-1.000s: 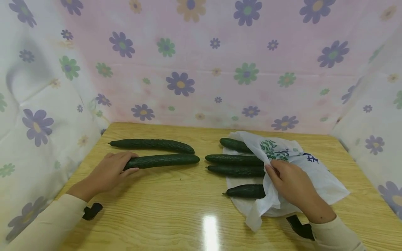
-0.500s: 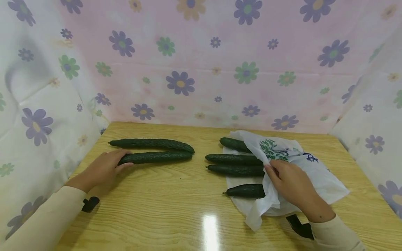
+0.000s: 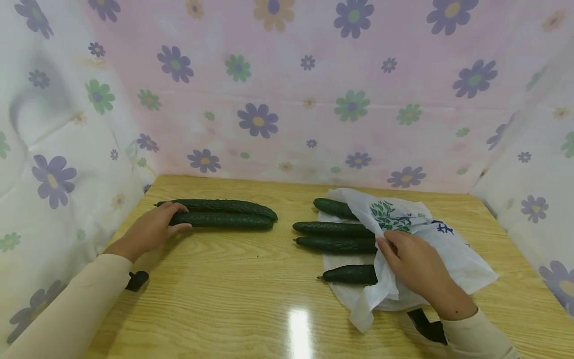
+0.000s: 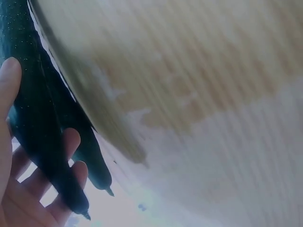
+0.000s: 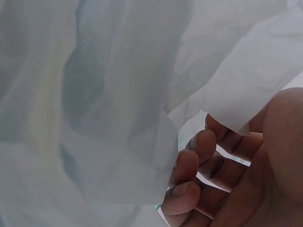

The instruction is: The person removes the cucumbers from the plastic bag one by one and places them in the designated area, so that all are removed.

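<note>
My left hand [image 3: 152,227] grips a long dark green cucumber [image 3: 228,220] by its left end. In the left wrist view the fingers curl under that cucumber [image 4: 42,113], thumb on the other side. Right behind it lies a second cucumber [image 3: 224,205], the two side by side and parallel. On the right, my right hand [image 3: 414,259] pinches the edge of a white plastic bag [image 3: 453,254] printed with a green plant. Several cucumbers [image 3: 336,229] stick out of the bag's mouth, their right ends hidden inside. The right wrist view shows the bag film [image 5: 118,104] beside curled fingers.
Everything lies on a wooden table [image 3: 215,299], with a bright light reflection at its front. A flower-patterned cloth [image 3: 287,85] closes off the back and both sides. Dark wrist mounts [image 3: 136,280] hang below both forearms.
My left hand has carried its cucumber back and a little left, bringing it alongside the rear cucumber. The right hand and the bag have barely moved.
</note>
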A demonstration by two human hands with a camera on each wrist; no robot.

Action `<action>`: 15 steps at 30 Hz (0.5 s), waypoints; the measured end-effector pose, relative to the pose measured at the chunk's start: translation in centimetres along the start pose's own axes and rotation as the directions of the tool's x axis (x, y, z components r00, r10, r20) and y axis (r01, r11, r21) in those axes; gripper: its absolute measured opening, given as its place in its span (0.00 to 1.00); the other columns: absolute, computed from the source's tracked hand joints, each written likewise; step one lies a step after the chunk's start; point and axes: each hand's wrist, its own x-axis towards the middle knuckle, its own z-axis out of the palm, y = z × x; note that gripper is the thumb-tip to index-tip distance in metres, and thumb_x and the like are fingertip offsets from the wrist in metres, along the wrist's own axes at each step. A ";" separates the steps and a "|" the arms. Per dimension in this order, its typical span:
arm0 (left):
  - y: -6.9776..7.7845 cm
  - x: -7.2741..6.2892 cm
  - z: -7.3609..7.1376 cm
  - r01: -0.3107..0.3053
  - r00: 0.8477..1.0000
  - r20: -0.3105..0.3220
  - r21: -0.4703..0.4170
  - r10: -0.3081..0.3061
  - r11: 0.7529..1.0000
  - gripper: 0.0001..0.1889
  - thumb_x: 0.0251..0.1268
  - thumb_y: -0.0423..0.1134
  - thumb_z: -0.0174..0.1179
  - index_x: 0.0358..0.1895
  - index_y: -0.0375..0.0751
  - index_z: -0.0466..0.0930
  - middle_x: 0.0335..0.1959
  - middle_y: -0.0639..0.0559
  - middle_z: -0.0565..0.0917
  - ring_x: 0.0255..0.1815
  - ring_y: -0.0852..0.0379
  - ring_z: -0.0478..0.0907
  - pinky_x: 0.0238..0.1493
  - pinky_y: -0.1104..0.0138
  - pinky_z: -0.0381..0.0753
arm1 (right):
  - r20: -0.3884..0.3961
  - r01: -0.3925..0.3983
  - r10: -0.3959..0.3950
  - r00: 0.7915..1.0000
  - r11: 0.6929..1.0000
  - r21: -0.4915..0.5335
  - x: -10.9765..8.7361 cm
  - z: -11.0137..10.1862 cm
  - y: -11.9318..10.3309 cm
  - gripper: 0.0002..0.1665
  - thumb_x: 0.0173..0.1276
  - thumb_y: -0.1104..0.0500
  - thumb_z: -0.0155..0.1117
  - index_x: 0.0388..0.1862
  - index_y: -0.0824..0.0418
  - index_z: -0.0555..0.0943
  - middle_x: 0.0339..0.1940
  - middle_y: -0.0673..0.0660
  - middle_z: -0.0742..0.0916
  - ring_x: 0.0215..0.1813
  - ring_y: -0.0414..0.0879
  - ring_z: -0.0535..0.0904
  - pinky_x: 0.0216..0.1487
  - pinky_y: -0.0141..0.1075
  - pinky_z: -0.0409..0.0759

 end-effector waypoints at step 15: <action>-0.2 0.7 0.6 0.022 0.999 0.046 -0.022 -0.021 1.000 0.27 0.73 0.52 0.59 0.64 0.37 0.71 0.61 0.29 0.73 0.50 0.36 0.80 0.49 0.42 0.79 | 0.013 -0.007 0.007 1.000 1.000 0.005 0.0 0.0 0.0 0.21 0.79 0.55 0.55 0.21 0.52 0.69 0.17 0.48 0.69 0.18 0.40 0.62 0.22 0.31 0.60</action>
